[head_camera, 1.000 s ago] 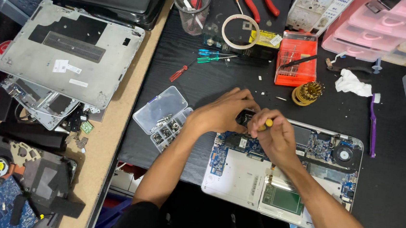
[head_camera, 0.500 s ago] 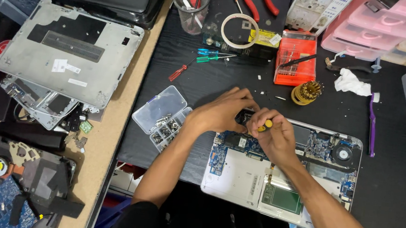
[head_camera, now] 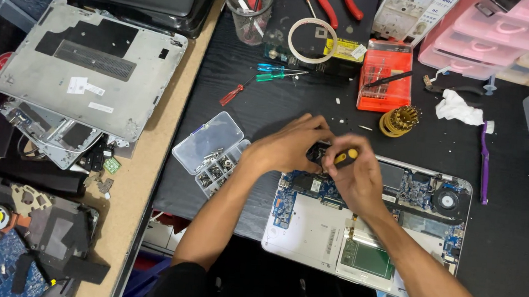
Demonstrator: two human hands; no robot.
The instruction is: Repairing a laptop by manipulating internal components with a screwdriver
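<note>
The opened laptop (head_camera: 333,235), one of it, lies at lower centre of the frame under both of our hands. Our right hand (head_camera: 353,177) is curled around one yellow-and-black screwdriver (head_camera: 344,157); our left hand (head_camera: 286,147) presses fingers together beside its tip. Left of them sits one clear screw box (head_camera: 211,150); above, one orange bit case (head_camera: 385,82) and one tape roll (head_camera: 312,40).

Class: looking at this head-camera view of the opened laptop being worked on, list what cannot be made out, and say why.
- Screwdriver tip: head view, hidden under the right hand.
- Part under the left hand: covered by its fingers.
- Contents of the clear parts box: too small to identify.
- Laptop near edge: covered by the right forearm.
</note>
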